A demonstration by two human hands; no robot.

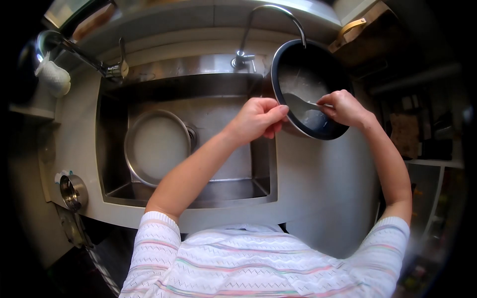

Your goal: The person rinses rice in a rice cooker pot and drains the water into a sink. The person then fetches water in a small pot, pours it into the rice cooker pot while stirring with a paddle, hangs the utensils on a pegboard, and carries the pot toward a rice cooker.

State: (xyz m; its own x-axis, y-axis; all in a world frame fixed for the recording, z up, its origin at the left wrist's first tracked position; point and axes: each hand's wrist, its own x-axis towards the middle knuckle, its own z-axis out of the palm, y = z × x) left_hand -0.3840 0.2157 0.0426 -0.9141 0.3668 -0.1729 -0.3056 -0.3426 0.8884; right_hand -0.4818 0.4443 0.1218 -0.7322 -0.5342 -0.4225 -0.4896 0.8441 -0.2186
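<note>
A dark-lined round pot (334, 79) stands at the right of the sink, beneath the thin curved tap (278, 8). Whitish, cloudy contents (300, 84) lie inside it. My right hand (344, 108) pinches the handle of a spoon-like utensil (297, 103) whose broad end is inside the pot. Closed at the pot's left rim is my left hand (261, 119), thumb and fingers pressed on the edge. Whether the left fingers also touch the utensil's tip cannot be made out.
In the steel sink (226, 171) at the left sits a round metal pan (161, 149) with cloudy liquid. A larger tap (117, 69) is at the back left. A small metal pot (73, 192) stands at the far left, and a wooden board with a brass handle (352, 26) at the back right.
</note>
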